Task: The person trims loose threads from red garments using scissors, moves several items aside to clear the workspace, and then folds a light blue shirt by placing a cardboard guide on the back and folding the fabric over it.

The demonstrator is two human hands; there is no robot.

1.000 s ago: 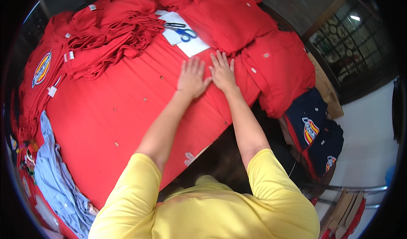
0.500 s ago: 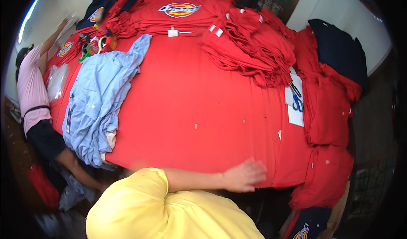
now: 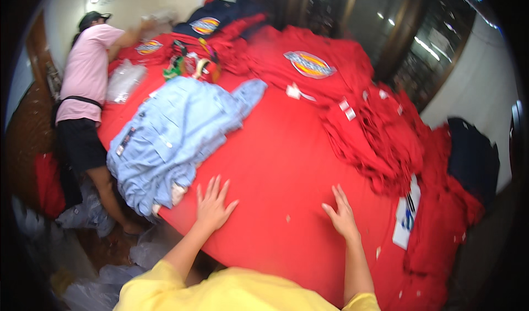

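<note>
Both of my hands reach over a table covered in red cloth (image 3: 270, 162). My left hand (image 3: 214, 203) has its fingers spread near the table's front left edge, with nothing in it. Just beyond it lies a pile of light blue shirts (image 3: 171, 134). Over the right part of the cloth, my right hand (image 3: 343, 214) holds nothing, its thumb apart from the fingers. Whether either palm touches the cloth I cannot tell. Right of that hand, blue-handled scissors (image 3: 407, 218) lie on a white sheet (image 3: 400, 236).
Folded red shirts (image 3: 374, 140) are stacked at the right and more red shirts (image 3: 308, 52) at the back. Dark navy garments (image 3: 473, 159) lie far right. Tape rolls (image 3: 205, 68) and a clear plastic bag pack (image 3: 125, 82) sit back left. A person in pink (image 3: 91, 63) leans over the left side.
The view has swung left. My arm, which lay across the front of the table, has drawn back, and both my hands now reach forward with fingers apart.
</note>
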